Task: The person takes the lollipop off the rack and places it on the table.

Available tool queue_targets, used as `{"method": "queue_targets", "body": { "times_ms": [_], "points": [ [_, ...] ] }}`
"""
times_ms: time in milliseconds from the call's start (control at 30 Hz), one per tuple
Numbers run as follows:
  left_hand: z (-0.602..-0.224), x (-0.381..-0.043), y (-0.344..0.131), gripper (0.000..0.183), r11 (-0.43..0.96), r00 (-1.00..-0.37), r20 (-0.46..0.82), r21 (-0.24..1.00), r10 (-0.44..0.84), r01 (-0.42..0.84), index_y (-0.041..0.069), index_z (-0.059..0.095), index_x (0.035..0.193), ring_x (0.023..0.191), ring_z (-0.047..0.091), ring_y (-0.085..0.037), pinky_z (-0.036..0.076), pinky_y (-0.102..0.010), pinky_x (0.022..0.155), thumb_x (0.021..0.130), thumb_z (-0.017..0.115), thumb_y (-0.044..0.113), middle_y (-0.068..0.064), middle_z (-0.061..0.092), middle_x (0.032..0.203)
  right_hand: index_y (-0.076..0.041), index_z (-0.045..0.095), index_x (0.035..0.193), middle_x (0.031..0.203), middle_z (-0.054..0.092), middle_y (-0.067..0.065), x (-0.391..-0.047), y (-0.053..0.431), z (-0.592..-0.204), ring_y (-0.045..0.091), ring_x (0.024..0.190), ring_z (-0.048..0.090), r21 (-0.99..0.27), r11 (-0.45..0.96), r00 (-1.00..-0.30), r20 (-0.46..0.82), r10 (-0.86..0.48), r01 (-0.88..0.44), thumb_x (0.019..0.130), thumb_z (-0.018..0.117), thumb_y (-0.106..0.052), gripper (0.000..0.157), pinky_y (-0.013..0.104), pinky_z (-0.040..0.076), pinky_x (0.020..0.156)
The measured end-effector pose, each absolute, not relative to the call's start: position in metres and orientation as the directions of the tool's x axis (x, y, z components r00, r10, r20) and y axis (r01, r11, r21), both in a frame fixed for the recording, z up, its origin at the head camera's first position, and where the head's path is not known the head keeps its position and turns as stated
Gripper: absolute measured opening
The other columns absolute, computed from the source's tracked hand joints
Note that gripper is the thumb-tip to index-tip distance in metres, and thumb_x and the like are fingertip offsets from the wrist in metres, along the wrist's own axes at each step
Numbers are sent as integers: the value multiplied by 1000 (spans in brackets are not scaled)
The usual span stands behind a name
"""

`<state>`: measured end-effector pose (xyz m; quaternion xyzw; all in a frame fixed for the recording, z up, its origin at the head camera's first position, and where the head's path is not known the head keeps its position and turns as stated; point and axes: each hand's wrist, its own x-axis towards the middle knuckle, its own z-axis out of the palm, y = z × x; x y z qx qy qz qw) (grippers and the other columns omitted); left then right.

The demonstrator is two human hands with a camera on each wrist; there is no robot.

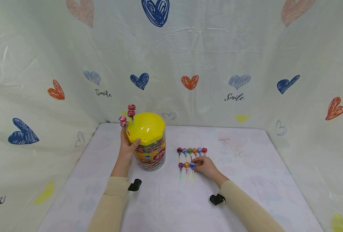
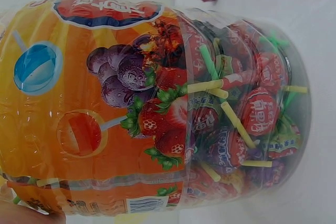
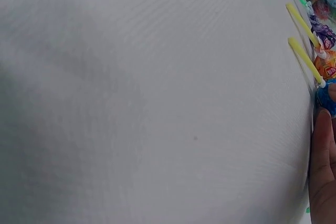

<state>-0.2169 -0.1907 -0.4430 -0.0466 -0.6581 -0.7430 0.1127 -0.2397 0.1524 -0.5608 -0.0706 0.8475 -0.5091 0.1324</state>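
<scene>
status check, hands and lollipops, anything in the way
Left hand holding yellow-lidded jar. Right hand pinching blue lollipop, right end of front row of three. Back row of six close beyond; no blockage seen.

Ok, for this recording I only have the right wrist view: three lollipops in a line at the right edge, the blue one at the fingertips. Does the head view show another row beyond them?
Observer: Yes, a back row of six lollipops lies beyond those three.
Operator: Noted. Is anything else being gripped?
Observer: Yes, the left hand grips the jar at its yellow lid.
</scene>
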Motion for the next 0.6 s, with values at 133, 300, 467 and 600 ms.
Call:
{"method": "queue_targets", "body": {
  "times_ms": [133,300,467,600],
  "points": [
    [-443,-216,-190,77,-93,-969,221,968,-110,231,24,10,153,139,26,-18,13,-40,118,97,62,16,-1,28,153,-3,72,106,88,67,2,-239,153,-560,16,73,58,-881,473,-954,-149,-260,9,81,76,0,25,28,53,64],
    [-442,-215,-190,76,-89,-969,222,969,-109,232,24,10,152,140,25,-18,13,-42,118,97,61,16,-1,29,153,-4,72,105,88,66,2,-238,153,-560,17,73,58,-881,472,-955,-155,-251,18,81,76,1,25,29,52,63],
    [-442,-215,-191,75,-94,-966,237,964,-103,247,22,10,153,139,26,-17,14,-39,118,97,61,16,-1,29,152,-5,73,105,88,66,2,-238,152,-558,17,73,57,-883,469,-955,-168,-242,36,81,76,2,25,29,52,64],
    [-442,-215,-190,75,-99,-966,239,964,-102,249,22,10,153,139,27,-17,15,-38,118,97,61,16,-1,30,152,-5,72,105,88,65,2,-237,151,-558,17,73,56,-881,473,-956,-157,-247,22,81,76,1,25,29,52,64]
  ]
}}
